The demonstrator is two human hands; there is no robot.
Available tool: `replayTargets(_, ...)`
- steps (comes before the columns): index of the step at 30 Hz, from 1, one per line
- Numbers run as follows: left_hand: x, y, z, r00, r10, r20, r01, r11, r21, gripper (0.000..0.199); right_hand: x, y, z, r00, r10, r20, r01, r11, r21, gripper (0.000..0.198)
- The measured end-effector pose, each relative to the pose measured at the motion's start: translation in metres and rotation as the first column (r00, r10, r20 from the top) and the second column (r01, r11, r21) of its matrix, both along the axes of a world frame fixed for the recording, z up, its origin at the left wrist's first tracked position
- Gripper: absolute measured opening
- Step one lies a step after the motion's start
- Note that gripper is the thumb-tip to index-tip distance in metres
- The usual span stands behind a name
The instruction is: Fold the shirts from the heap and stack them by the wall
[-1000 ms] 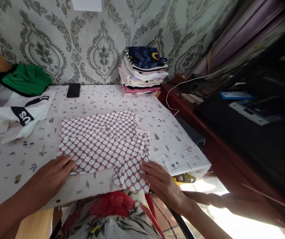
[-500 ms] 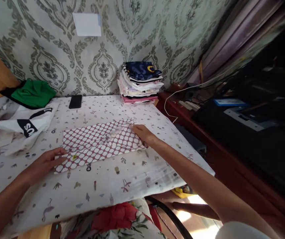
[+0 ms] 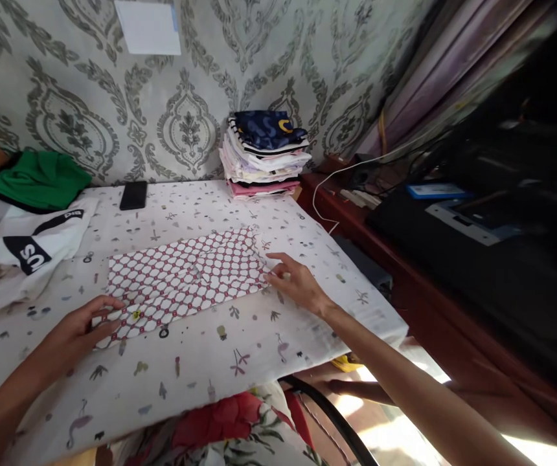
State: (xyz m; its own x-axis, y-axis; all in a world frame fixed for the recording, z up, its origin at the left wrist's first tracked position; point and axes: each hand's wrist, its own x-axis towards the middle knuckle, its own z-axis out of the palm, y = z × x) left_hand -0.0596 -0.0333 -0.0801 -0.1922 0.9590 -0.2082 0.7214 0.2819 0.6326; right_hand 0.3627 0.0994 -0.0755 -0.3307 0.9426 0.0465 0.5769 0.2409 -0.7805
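A folded garment with a red-and-grey lattice print on white [image 3: 176,275] lies as a long flat strip across the table, a small yellow mark near its left end. My left hand [image 3: 81,327] rests at that left end, thumb and fingers apart, fingertips touching the cloth. At the opposite end is my right hand [image 3: 298,285], open, with its fingertips at the garment's edge and nothing gripped. Some creases show in the middle of the cloth.
A stack of folded clothes [image 3: 263,155] stands by the wall. A black phone [image 3: 133,195] lies left of it. Further left are a green garment [image 3: 43,178] and a white garment with black lettering [image 3: 59,236]. A white cable [image 3: 324,184] hangs at the right.
My right hand has let go of the garment's upper layer and opened, shifting to the right end. The cloth there now lies flatter. The view has turned slightly right.
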Motion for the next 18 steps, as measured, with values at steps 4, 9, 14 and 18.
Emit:
replayTargets(4, -0.009, 0.009, -0.007, 0.996, -0.036, 0.083, 0.033, 0.999, 0.033, 0.054, 0.009, -0.012, -0.012, 0.995, -0.049, 0.088, 0.041, 0.995, 0.092, 0.038)
replayTargets(9, -0.008, 0.017, -0.001, 0.997, -0.056, 0.059, 0.055, 0.998, 0.021, 0.052, 0.017, -0.015, -0.026, 0.993, -0.114, 0.038, 0.108, 0.987, 0.121, 0.030)
replayTargets(14, -0.004, 0.024, 0.014, 0.997, -0.063, 0.052, 0.065, 0.997, -0.043, 0.054, 0.019, -0.017, -0.028, 0.995, -0.102, 0.005, 0.100, 0.987, 0.124, 0.029)
replayTargets(18, -0.005, 0.028, 0.017, 0.995, -0.096, 0.014, 0.097, 0.993, -0.061, 0.056, 0.019, -0.017, -0.025, 0.995, -0.099, 0.010, 0.097, 0.987, 0.125, 0.026)
